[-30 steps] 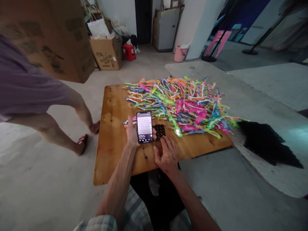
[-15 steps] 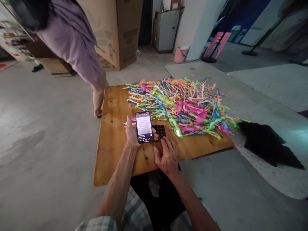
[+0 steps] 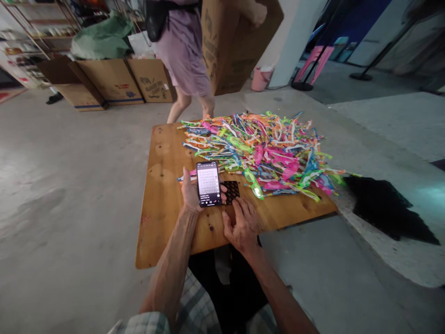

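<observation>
My left hand is wrapped round a smartphone, whose lit screen faces up at me with rows of small marks on white. Beside the phone's right edge lies a dark patterned flat thing, perhaps a phone cover, partly hidden by the fingers. My right hand rests at the table's near edge, fingers loosely bent and apart, with its fingertips close to that dark piece; nothing shows in it. Past both hands spreads a heap of bright plastic toy glasses in pink, green, orange and blue.
The wooden table has a near edge in front of my lap. Behind it a person in a light purple garment carries a large cardboard box. More cardboard boxes stand at the back left. A black sheet lies at right.
The person in purple has moved right behind the table and now holds the large box, tilted off the floor. Boxes at the back left have come into view. My hands and phone stay put.
</observation>
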### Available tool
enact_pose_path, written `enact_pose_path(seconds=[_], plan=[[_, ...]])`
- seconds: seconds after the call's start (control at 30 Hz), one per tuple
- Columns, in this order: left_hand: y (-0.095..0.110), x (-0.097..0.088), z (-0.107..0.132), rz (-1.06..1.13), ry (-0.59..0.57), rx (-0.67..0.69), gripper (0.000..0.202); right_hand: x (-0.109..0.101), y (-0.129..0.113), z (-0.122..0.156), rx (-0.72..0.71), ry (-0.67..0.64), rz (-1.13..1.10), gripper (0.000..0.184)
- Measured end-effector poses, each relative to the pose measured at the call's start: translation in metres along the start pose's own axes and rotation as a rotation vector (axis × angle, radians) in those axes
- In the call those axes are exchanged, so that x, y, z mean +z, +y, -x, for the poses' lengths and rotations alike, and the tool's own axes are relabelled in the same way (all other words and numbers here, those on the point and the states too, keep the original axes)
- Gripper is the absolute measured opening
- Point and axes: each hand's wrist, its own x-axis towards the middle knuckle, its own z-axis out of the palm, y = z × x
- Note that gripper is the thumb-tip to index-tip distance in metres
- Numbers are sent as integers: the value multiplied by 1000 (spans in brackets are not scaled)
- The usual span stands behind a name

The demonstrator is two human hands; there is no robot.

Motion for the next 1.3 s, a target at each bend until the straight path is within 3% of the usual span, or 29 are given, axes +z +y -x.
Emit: enact_pose_path(seconds=[0.53,0.87,1.3], plan=[[-1,1,-2,30,58,-32,100,-1,0,-1,-27,-7,-4,43],[-2,3,-2,-20,50,-26,106,-4,-4,-1,-83,-196,33,54],[0,4,-2,3,41,-52,107,0,-3,1,-47,-139,42,50]])
